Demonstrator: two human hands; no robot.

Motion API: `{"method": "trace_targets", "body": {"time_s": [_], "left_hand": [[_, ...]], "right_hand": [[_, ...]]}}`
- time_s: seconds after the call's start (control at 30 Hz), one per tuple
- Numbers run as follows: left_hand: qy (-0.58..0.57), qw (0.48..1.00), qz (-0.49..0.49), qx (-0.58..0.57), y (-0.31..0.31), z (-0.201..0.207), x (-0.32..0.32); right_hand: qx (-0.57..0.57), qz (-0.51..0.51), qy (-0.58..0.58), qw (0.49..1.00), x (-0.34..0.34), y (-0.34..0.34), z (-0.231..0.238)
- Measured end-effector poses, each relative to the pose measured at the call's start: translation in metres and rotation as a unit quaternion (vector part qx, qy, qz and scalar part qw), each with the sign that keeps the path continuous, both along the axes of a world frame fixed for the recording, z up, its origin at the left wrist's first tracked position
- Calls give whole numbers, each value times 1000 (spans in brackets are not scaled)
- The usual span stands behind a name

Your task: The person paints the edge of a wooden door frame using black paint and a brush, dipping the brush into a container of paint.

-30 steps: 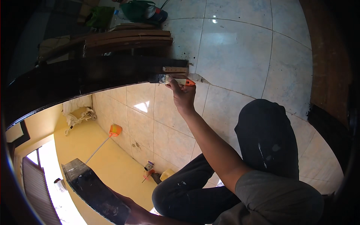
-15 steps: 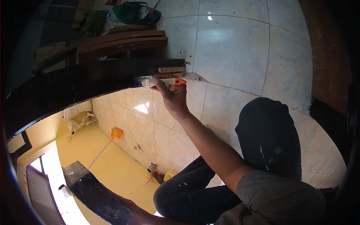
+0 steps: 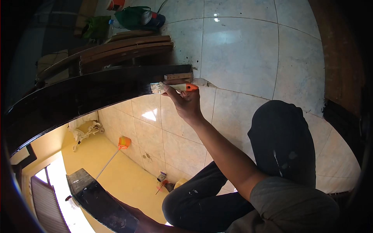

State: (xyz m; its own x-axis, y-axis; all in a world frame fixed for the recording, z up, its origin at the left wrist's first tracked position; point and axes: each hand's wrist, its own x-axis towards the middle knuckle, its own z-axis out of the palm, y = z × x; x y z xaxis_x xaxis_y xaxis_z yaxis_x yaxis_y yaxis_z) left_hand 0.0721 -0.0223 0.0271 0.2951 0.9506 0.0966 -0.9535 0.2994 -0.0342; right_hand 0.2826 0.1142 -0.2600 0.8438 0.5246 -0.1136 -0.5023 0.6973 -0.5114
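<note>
In my right hand point(image 3: 189, 106) I grip a flat paintbrush point(image 3: 157, 88) with a pale handle, an orange tip and a metal ferrule. Its bristles point left and touch the face of a long, dark, glossy wooden board point(image 3: 97, 83), near the board's right end. At the lower left, my left hand point(image 3: 136, 214) lies behind a black box-shaped thing point(image 3: 103, 207) with a worn grey end and seems to hold it. Most of the left hand's fingers are hidden.
Brown wooden slats point(image 3: 126, 50) lie beyond the board. Farther back are a green bag point(image 3: 130, 17) and a dark can point(image 3: 158, 19). An orange dustpan point(image 3: 124, 142) stands by the yellow wall point(image 3: 93, 151). My bent legs point(image 3: 285, 143) rest on the tiled floor point(image 3: 241, 50).
My right hand has drawn the paintbrush slightly to the right along the board. The whole view has shifted a little; the left hand still stays at the black box-shaped thing.
</note>
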Motion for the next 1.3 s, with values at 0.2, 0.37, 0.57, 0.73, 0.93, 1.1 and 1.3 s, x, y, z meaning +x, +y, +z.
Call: {"method": "trace_targets", "body": {"time_s": [0.2,0.37,0.57,0.73,0.93,1.1,1.3], "left_hand": [[-12,1000,-11,1,-1,1,-1],[73,992,103,28,-1,-2,-7],[-73,997,-7,-10,-3,1,-14],[-12,998,68,0,-6,2,-17],[-122,992,-45,-1,-4,2,-30],[-132,991,-4,-15,-3,2,-40],[-139,990,4,-17,-3,4,-43]], "right_hand": [[4,39,10,999,-7,-3,17],[-21,-11,-64,998,-13,-19,65],[-142,-55,-130,980,-14,-8,55],[-68,-136,-281,948,3,-24,97],[-108,-91,-350,926,13,-21,86],[-76,-130,-443,884,16,-18,113],[-99,-112,-454,878,14,-26,116]]}}
